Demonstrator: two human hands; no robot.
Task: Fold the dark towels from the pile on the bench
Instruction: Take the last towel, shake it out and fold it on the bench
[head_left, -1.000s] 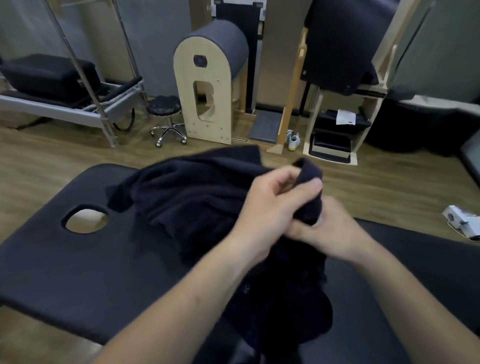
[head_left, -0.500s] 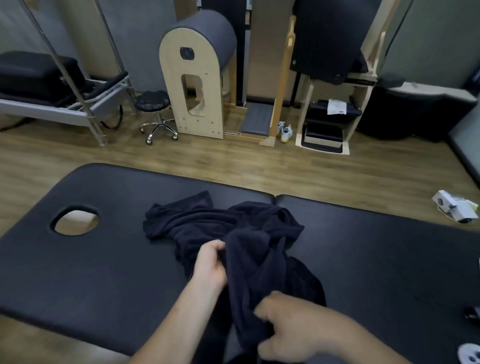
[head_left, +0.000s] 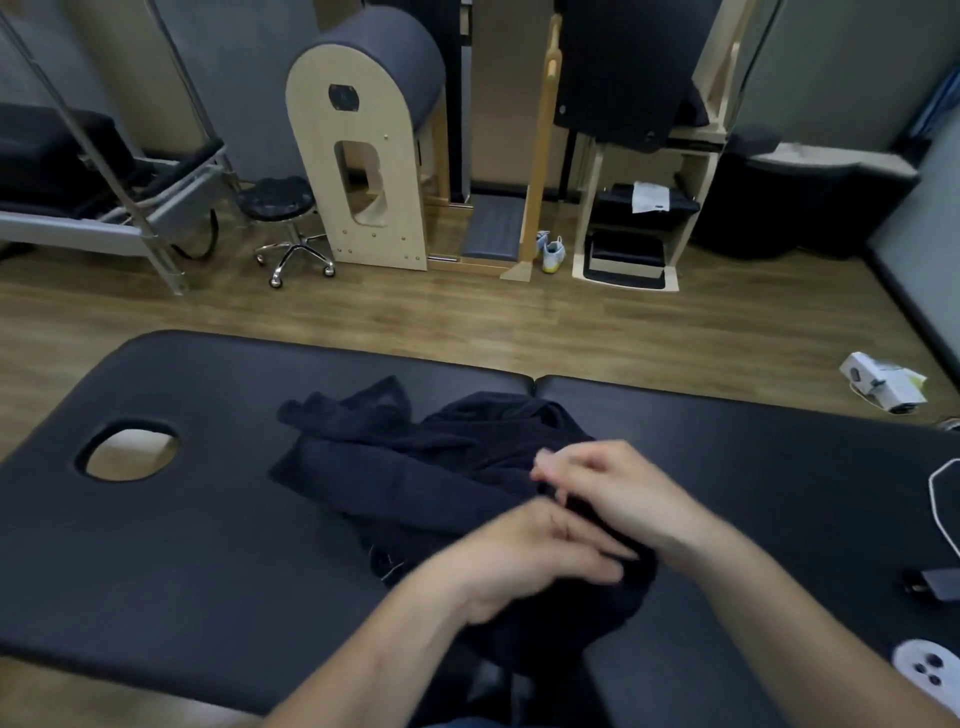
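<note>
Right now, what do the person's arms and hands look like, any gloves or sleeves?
The left hand and right hand are bare: no gloves, no rings or watch visible through the blur. Both forearms are bare too; no sleeve shows.

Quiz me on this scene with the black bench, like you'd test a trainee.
1. True or false: the dark towel lies neatly folded on the bench.
2. The oval hole in the bench is: A) to the person's left of the towel, B) to its right, C) covered by it.
3. Fill in: the left hand and right hand are both on the ____.
Key: 1 false, it is crumpled; 2 A; 3 towel.
</note>
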